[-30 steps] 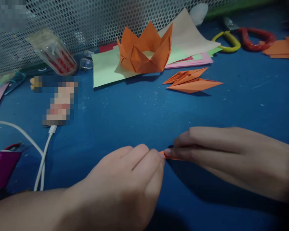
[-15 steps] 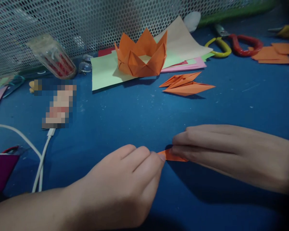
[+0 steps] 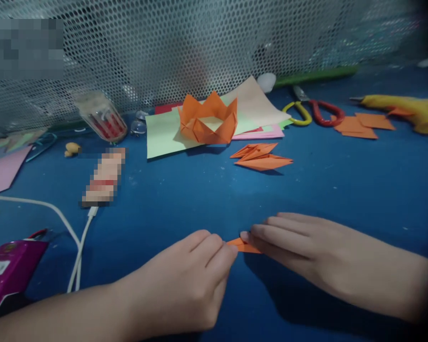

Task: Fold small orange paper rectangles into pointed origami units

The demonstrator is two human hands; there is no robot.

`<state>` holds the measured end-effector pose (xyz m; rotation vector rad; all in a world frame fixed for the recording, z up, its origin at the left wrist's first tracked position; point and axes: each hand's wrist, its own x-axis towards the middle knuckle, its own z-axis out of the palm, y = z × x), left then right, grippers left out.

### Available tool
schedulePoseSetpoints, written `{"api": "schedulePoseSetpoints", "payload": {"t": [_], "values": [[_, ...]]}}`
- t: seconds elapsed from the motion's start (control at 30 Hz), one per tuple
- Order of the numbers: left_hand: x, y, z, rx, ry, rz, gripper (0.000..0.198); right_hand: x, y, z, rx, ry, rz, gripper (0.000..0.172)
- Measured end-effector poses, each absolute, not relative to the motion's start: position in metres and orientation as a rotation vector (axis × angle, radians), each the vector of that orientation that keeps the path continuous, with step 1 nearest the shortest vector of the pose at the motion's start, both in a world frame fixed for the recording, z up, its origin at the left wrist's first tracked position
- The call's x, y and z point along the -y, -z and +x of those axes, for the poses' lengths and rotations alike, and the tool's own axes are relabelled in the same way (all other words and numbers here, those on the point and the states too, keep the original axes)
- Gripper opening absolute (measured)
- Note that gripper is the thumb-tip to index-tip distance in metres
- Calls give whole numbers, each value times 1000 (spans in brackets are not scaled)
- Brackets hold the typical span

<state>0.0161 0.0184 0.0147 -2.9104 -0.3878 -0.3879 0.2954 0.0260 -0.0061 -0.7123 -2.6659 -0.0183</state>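
In front of the orange ring [image 3: 209, 137], the left hand [image 3: 192, 278] pinches 1 end of a seemingly unfinished paper strip [image 3: 248, 246]; the right hand [image 3: 317, 251], fingers together, grips the other. Nearer the ring, folded pieces [image 3: 264, 163] look done; right of it, flat squares [image 3: 358, 130] lie unfolded. More strip shows than 1 second ago.

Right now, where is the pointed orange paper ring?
In the head view, the pointed orange paper ring stands a little above centre, on the pale green sheet, before the mesh and behind and left of folded orange pieces.
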Motion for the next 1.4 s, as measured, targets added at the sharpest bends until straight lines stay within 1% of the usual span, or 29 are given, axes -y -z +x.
{"api": "schedulePoseSetpoints", "payload": {"t": [0.1,0.23,0.37,0.47,0.63,0.73,0.77,0.83,0.93,1.0,1.1,1.2,1.27,1.3,1.4], "values": [[-14,-14,17,420,432,-2846,44,-12,13,289,2617,91,-731,55],[-9,-11,18,492,364,-2832,34,-1,14,280,2565,105,-770,43],[-10,-12,16,399,275,-2893,25,-5,8,281,2526,52,-790,43],[-14,-17,14,352,191,-2970,19,-15,8,282,2535,110,-724,42],[-31,-35,12,517,46,-3139,21,-24,14,278,2536,250,-577,45],[-46,-48,6,638,-29,-3237,14,-25,11,277,2551,243,-567,35],[-52,-50,3,695,-54,-3249,16,-25,9,277,2556,221,-589,30],[-67,-53,-3,873,-91,-3207,26,-26,6,278,2564,168,-637,26],[-100,-53,-8,1244,-67,-2986,37,-31,9,281,2553,144,-692,26],[-129,-53,-8,1444,3,-2819,40,-37,15,285,2539,156,-724,25],[-172,-52,-3,1596,118,-2666,43,-49,18,296,2553,108,-803,13],[-202,-47,3,1617,188,-2661,44,-75,4,313,2557,-21,-958,26],[-214,-42,7,1609,225,-2688,44,-104,-11,324,2472,-93,-1158,30],[-219,-39,9,1604,240,-2705,44,-123,-19,327,2409,-126,-1279,29],[-230,-34,12,1598,260,-2760,44,-184,-38,332,2209,-228,-1600,40]]}}
